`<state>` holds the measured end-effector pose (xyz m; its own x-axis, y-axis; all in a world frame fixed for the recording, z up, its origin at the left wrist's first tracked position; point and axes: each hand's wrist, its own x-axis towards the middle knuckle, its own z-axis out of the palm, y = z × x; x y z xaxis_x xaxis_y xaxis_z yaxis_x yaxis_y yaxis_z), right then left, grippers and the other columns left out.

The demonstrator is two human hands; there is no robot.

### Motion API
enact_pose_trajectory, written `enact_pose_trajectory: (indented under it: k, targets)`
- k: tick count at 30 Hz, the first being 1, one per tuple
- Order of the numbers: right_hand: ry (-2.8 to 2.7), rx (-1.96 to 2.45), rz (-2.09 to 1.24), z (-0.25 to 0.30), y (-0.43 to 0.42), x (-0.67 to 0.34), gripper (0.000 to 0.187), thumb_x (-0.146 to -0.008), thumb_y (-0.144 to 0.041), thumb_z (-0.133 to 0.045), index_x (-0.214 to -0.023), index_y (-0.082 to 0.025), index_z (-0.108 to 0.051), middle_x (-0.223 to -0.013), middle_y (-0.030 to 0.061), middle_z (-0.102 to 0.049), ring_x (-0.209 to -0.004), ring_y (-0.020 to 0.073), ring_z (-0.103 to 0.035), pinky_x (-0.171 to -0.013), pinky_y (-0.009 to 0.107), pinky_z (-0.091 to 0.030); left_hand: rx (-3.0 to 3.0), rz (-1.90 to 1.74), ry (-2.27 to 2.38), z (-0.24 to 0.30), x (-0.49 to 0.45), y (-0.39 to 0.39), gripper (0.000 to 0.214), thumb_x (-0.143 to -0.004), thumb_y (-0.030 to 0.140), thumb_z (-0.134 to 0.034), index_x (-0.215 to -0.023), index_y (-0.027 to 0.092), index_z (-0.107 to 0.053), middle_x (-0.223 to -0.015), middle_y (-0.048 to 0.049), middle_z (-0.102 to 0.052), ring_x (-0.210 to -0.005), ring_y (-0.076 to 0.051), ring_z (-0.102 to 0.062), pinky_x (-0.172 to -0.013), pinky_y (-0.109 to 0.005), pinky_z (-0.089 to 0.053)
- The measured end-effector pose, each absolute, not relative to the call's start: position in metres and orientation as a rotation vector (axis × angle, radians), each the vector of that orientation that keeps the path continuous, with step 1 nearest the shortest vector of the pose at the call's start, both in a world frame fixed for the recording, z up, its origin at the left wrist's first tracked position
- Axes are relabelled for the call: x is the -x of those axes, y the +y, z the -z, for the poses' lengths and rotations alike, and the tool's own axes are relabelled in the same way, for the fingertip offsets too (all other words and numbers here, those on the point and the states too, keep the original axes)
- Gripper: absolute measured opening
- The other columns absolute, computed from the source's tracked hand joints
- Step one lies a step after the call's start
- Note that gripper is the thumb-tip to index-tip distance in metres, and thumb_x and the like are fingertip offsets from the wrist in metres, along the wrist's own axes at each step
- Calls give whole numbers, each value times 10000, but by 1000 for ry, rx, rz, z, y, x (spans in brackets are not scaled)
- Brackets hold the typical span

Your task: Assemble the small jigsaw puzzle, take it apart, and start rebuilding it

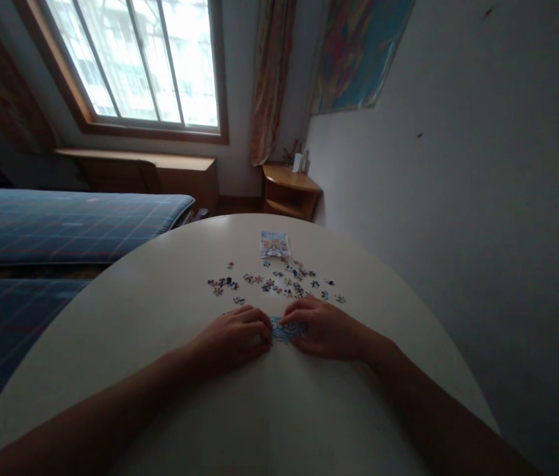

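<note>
A small joined section of jigsaw puzzle point(284, 328), blue and patterned, lies flat on the white table between my hands. My left hand point(240, 334) rests at its left edge, fingers curled and pressed together; whatever is under the fingertips is hidden. From the other side my right hand point(326, 329) grips the section, with fingers on its top and the thumb at the near edge. Just beyond my hands, several loose jigsaw pieces point(269, 284) are scattered. Behind them lies a printed picture card point(275, 244) in blue and orange.
The round white table point(160, 410) fills the foreground. Left of it is a bed with a blue plaid mattress point(61, 225). A wooden corner shelf point(292, 182) stands beyond the table, near a bright window point(150, 59). A wall point(482, 198) rises on the right.
</note>
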<state>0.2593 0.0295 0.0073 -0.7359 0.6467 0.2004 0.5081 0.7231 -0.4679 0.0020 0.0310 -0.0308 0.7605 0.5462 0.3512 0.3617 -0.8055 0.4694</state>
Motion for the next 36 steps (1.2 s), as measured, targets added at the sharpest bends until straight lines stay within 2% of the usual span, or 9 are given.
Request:
enact_pose_trajectory:
  k: [3,7,9,12,14,22,28,32,36]
  targets:
    - [-2577,893,-530,-6,30,-259,292,-797,-190,-676,-1088,-210,-700,-1092,93,-682,-1013,202,-632,-914,350,-499,-2601,-676,689,32,-2,32,134,-900,205,-632,-1023,234,-676,-1095,-45,-653,-989,-178,-598,-874,-297,-483]
    - [-2530,968,-401,2,37,-260,236,-873,-278,-636,-1087,-208,-705,-1086,91,-701,-1027,208,-629,-953,374,-489,-2604,-653,695,32,-1,31,122,-921,228,-620,-1018,244,-691,-1111,-47,-640,-1008,-179,-598,-888,-303,-483]
    - [-2455,1107,-262,9,44,-262,292,-914,-312,-588,-1166,-197,-682,-1174,104,-688,-1125,230,-599,-1022,413,-454,-2594,-651,694,31,-1,31,117,-923,232,-618,-1012,243,-694,-1114,-49,-637,-1012,-181,-599,-887,-306,-487]
    - [-2409,1315,-122,19,54,-266,440,-955,-353,-522,-1346,-158,-573,-1385,123,-582,-1323,267,-473,-1133,468,-352,-2584,-661,685,30,-1,30,113,-919,223,-618,-1000,237,-696,-1105,-55,-639,-1009,-185,-600,-892,-318,-490]
    - [-2415,1411,-92,23,58,-269,473,-976,-382,-479,-1388,-157,-539,-1441,112,-536,-1386,276,-405,-1160,483,-314,-2583,-668,678,29,-1,31,109,-918,221,-617,-992,229,-696,-1094,-59,-643,-995,-185,-603,-888,-322,-494]
    - [-2477,1447,-75,24,55,-273,428,-981,-423,-466,-1374,-283,-567,-1487,63,-483,-1429,285,-329,-1172,499,-263,-2572,-672,668,34,-1,33,111,-918,228,-618,-1003,239,-690,-1110,-54,-639,-1016,-184,-598,-908,-330,-491]
    - [-2479,1368,-91,24,53,-267,384,-980,-352,-476,-1341,-287,-588,-1401,52,-567,-1377,259,-392,-1146,482,-282,-2560,-657,677,31,-1,31,116,-918,216,-613,-1006,233,-686,-1108,-57,-644,-1020,-187,-604,-906,-336,-494]
    - [-2323,1408,-89,20,56,-268,254,-917,-300,-585,-1137,-238,-696,-1227,59,-679,-1217,252,-535,-1065,458,-369,-2559,-679,659,31,-1,31,111,-918,230,-611,-998,230,-688,-1103,-62,-648,-1013,-191,-605,-898,-337,-501]
    - [-2235,1393,-151,18,59,-270,144,-861,-262,-651,-975,-219,-727,-1053,56,-740,-1118,256,-593,-1002,441,-428,-2568,-664,673,32,-1,32,110,-915,229,-615,-995,231,-690,-1108,-62,-643,-1009,-193,-607,-890,-335,-502]
